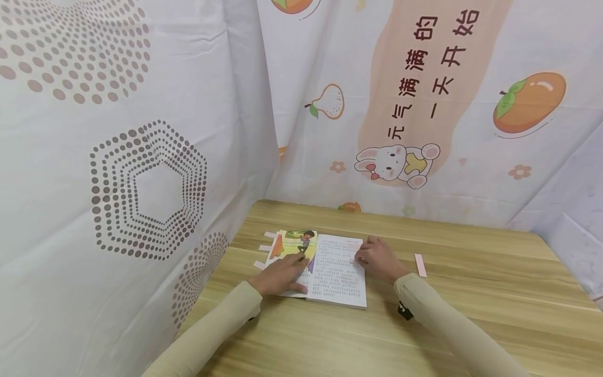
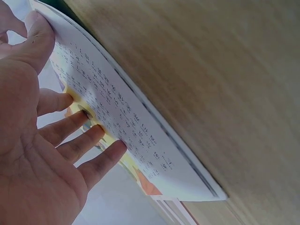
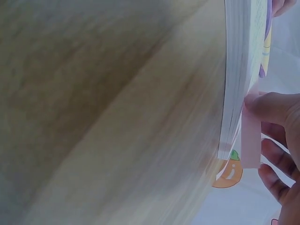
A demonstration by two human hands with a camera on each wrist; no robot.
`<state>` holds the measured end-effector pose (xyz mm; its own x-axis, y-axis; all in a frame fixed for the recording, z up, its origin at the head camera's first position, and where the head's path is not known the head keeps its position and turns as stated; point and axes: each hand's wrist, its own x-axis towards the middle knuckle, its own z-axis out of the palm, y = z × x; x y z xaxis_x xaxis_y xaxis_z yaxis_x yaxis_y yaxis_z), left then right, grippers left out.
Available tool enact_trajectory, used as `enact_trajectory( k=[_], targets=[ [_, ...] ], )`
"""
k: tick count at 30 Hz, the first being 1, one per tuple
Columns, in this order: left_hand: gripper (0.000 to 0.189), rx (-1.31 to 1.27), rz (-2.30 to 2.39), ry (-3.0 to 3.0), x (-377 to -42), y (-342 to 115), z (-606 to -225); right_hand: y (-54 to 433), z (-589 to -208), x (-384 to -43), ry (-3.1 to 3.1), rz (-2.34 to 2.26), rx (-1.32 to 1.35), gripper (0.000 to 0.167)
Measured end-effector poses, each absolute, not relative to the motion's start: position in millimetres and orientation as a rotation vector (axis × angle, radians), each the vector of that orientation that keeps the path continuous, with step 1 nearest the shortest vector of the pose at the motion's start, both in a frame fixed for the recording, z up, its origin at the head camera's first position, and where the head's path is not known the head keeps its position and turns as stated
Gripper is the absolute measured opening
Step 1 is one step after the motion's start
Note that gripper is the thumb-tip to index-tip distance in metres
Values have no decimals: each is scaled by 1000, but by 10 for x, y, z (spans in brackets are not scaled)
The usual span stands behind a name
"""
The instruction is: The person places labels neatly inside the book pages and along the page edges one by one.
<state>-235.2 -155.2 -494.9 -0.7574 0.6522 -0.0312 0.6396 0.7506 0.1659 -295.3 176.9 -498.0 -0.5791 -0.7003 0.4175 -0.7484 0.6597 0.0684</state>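
A person in beige sleeves (image 1: 226, 319) is reaching both bare hands over a wooden table (image 1: 471, 293). A book (image 1: 336, 272) is lying spread flat on the tabletop in front of the person, its left page showing a colourful picture (image 1: 289, 243) of a figure above some printed text, its right page carrying lines of print. The left hand (image 1: 282, 275) is resting across the left page, its fingers straight and spread with gaps between them, the fingertips touching the paper and the thumb stretching towards the middle of the book; it is gripping nothing. The right hand (image 1: 380, 259) is bending at the right page's outer edge, and in the right wrist view its thumb and fingers are closing on a pink strip (image 3: 251, 138), pinching it beside the pages so that part is hanging beyond the edge. Three pale strips (image 1: 265, 247) are sticking out from the book's left side. Another strip (image 1: 420, 265) is lying loose on the table, to the right of the right hand. White cloth (image 1: 306, 136) is hanging behind the table, showing printed fruit, a rabbit and Chinese characters
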Motion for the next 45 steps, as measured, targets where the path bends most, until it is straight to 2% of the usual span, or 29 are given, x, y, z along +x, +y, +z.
enact_trajectory(
  k=[20,27,45],
  targets=[
    [89,1068,201,2863,-2364,-1550,-4948,1808,-4945,-2951,-2506,-81,1304,23],
    [90,1053,207,2859,-2361,-1550,-4981,1796,-4948,-2918,-2563,-169,1363,34],
    [89,1048,229,2854,-2371,-1537,-4951,1729,-4862,-2832,-2646,-91,1347,30]
  ],
)
